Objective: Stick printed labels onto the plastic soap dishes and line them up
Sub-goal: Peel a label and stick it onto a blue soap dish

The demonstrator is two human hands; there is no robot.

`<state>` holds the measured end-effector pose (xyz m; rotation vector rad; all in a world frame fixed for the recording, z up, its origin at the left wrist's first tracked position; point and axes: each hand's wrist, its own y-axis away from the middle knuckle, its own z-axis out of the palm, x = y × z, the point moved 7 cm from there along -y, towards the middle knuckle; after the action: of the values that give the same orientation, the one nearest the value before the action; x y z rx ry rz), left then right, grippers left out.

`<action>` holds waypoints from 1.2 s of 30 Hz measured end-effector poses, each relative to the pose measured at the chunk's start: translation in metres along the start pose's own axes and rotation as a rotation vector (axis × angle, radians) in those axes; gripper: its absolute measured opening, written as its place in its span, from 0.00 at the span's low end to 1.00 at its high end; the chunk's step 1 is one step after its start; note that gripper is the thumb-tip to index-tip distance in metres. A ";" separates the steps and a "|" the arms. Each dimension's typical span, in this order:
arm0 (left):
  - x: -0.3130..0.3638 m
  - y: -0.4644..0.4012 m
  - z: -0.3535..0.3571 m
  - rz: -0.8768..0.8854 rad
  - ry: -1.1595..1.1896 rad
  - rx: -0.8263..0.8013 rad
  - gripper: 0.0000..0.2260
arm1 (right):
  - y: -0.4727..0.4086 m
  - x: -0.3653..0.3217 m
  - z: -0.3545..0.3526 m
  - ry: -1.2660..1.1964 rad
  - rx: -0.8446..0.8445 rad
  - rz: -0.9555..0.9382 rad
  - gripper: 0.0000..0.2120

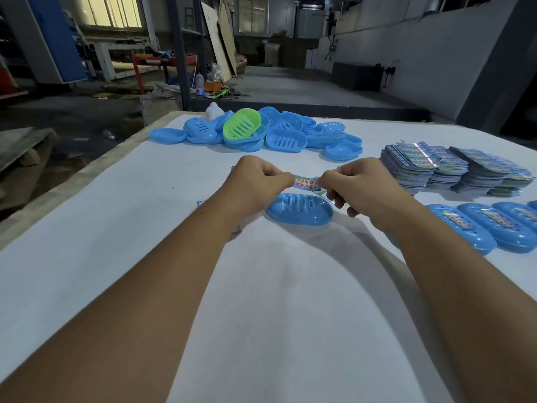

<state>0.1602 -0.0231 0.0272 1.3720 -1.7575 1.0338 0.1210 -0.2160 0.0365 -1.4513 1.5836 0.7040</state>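
Note:
A printed label (305,182) with red characters is stretched between my hands. My left hand (258,181) pinches its left end and my right hand (353,184) pinches its right end. The label hangs just above a blue soap dish (299,210) lying on the white table in front of me. A heap of blue soap dishes (290,135) with one green dish (242,123) on top lies at the far side. Labelled blue dishes (482,225) stand in a row at the right.
Stacks of printed labels (453,167) lie at the right, behind the labelled row. The white table (116,216) ends at a wooden edge on the left, with the workshop floor beyond. A white object (213,110) sits behind the heap.

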 end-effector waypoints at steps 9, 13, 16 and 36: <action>-0.012 0.000 0.004 -0.120 -0.238 -0.085 0.15 | -0.004 0.017 0.011 0.129 -0.087 0.110 0.17; -0.009 0.001 0.005 -0.095 -0.318 -0.108 0.12 | -0.007 0.020 0.012 0.173 -0.077 0.121 0.16; -0.009 0.000 0.005 -0.087 -0.318 -0.107 0.13 | -0.009 0.022 0.013 0.180 -0.073 0.122 0.15; 0.007 0.000 0.019 0.082 -0.690 0.106 0.16 | -0.003 0.012 0.016 0.394 0.023 0.091 0.22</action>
<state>0.1581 -0.0432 0.0245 1.8892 -2.2815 0.7425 0.1281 -0.2087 0.0184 -1.5769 1.9595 0.4660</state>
